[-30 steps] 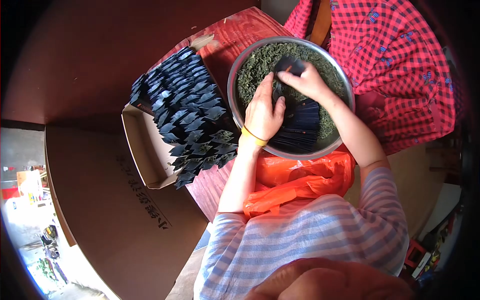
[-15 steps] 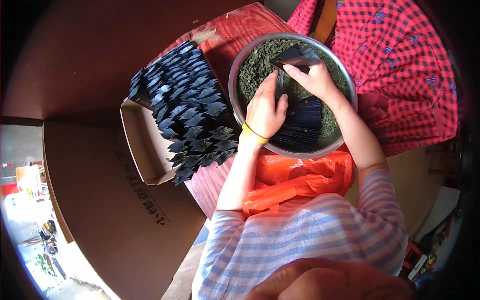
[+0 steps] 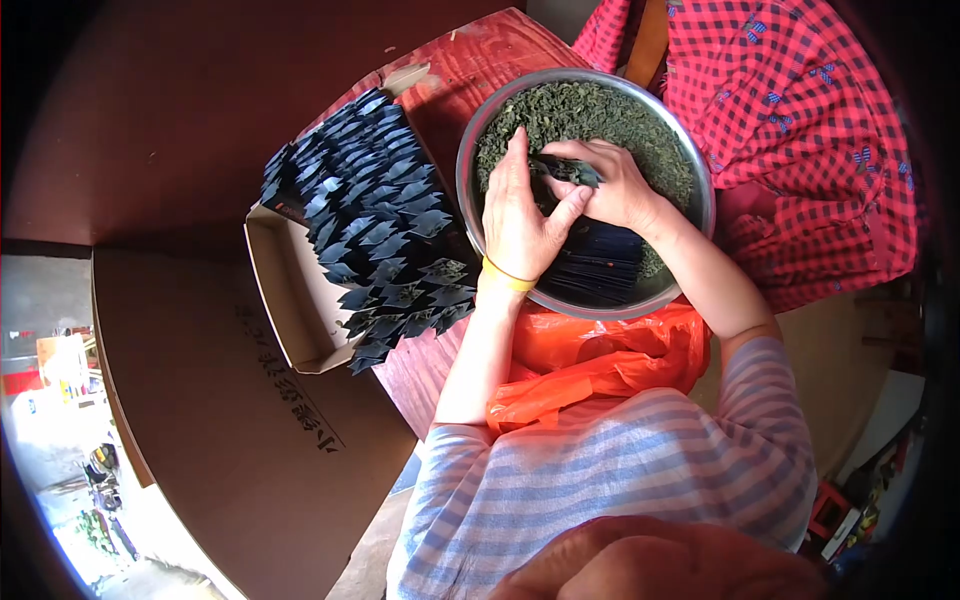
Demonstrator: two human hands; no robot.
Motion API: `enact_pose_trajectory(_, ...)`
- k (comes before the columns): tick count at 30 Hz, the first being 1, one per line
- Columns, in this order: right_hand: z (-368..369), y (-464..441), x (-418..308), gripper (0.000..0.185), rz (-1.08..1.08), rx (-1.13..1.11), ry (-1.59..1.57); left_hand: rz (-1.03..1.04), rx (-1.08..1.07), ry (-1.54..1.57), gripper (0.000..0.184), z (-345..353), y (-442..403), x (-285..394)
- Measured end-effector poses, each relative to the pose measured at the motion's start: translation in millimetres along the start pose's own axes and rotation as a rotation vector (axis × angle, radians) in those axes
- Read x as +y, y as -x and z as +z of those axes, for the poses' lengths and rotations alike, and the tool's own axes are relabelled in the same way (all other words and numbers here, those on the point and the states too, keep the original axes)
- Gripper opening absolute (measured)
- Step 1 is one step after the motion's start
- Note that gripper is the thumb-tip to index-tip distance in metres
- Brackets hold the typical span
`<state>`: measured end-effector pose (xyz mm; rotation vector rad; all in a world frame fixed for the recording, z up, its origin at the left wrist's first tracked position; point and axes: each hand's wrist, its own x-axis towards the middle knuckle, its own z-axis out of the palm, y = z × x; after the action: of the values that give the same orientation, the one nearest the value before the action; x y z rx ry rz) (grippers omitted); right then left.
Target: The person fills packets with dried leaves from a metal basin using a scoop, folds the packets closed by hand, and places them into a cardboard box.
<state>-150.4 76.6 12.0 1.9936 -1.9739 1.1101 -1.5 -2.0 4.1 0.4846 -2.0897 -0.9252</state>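
Observation:
A metal bowl [image 3: 468, 205] holds dried green leaves [image 3: 575, 103], with a fanned stack of flat dark pouches [image 3: 597, 262] lying inside at its near side. Over the leaves, my right hand [image 3: 618, 190] grips a dark pouch [image 3: 570, 171] whose mouth gapes and shows leaves inside. My left hand [image 3: 522, 218] is beside the pouch, its fingers stretched out and its thumb reaching to my right hand. A yellow band circles my left wrist. The lower part of the held pouch is hidden behind my hands.
Left of the bowl, a shallow cardboard box [image 3: 283, 290] holds rows of upright dark pouches [image 3: 375, 210], several open with leaves showing. An orange plastic bag [image 3: 600, 360] lies before the bowl on the red wooden table [image 3: 490, 50]. Red checked cloth [image 3: 800, 150] hangs right; a large carton [image 3: 230, 400] stands left.
My right hand has turned and lowered the pouch, so its open mouth now shows between my hands. My left fingers have straightened upward from the leaves, and the hands have come together.

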Motion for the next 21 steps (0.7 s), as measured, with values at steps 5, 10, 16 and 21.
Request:
enact_pose_trajectory(5, 7.9, 7.6, 2.5, 0.023, 0.013, -0.183, 0.015, 0.052, 0.043, -0.072, 0.076, -2.8, -0.9, 0.7)
enact_pose_trajectory(10, 6.3, 8.1, -4.3, 0.019, 0.115, -0.223, -0.079, -0.081, 0.046, 0.185, 0.043, -1.8, 0.8, -2.7)
enact_pose_trajectory(16, 12.4, 5.6, 5.3, 0.018, 0.044, -0.289, -0.118, -0.109, 0.198, 0.322, 0.017, -2.3, 2.7, -2.0)
enact_pose_trajectory(21, 15.2, 6.7, 4.4, 0.020, -0.007, -0.231, -0.124, -0.097, 0.251, 0.375, 0.014, -1.3, 3.4, -2.4)
